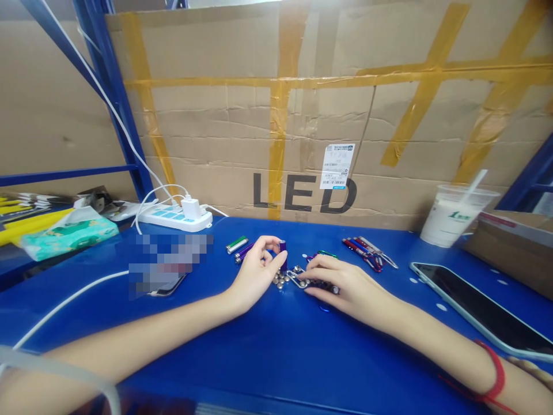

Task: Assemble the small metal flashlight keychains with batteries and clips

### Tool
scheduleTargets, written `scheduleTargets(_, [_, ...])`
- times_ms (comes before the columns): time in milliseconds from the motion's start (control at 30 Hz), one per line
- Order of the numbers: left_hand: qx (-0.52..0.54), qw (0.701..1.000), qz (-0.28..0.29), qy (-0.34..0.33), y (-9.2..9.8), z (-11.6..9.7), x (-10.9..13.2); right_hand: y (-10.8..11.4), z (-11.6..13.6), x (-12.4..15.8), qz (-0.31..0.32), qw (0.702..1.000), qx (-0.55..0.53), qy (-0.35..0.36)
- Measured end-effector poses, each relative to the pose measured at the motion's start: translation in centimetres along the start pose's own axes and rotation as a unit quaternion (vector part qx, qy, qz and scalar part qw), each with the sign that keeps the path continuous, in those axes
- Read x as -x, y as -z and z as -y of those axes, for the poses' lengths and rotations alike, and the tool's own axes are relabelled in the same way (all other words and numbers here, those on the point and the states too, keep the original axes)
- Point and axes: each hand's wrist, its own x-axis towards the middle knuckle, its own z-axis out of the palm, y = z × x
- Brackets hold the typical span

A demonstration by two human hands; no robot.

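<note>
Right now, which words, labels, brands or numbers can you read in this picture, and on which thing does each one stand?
"LED": big black letters on the cardboard box behind the table.
White sticker on that box: printed lines and a barcode, too small to read.
Plastic cup: green print, too blurred to read.
Tissue pack: pattern only, no text that can be read.
Phone beside the left hand: blurred out.

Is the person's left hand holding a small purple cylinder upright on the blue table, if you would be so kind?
Yes, the left hand pinches a small purple cylinder that stands upright on the blue table, beside a pile of button cells.
</note>
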Motion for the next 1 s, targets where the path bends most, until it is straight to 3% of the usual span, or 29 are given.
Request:
scheduleTargets(233, [0.008,1.000,0.009,-0.019,0.1,0.4,-0.1,0.2,1.1,0.0,0.059,0.998,0.013,0.001])
scheduleTargets(567, [0.013,1.000,0.009,-0.011,0.0,0.2,0.0,-0.2,-0.5,-0.2,-0.010,0.996,0.067,-0.050])
scheduleTargets(1000, [-0.008,1.000,0.009,-0.018,0.0,0.4,0.0,-0.1,-0.8,-0.4,-0.003,0.997,0.069,-0.027])
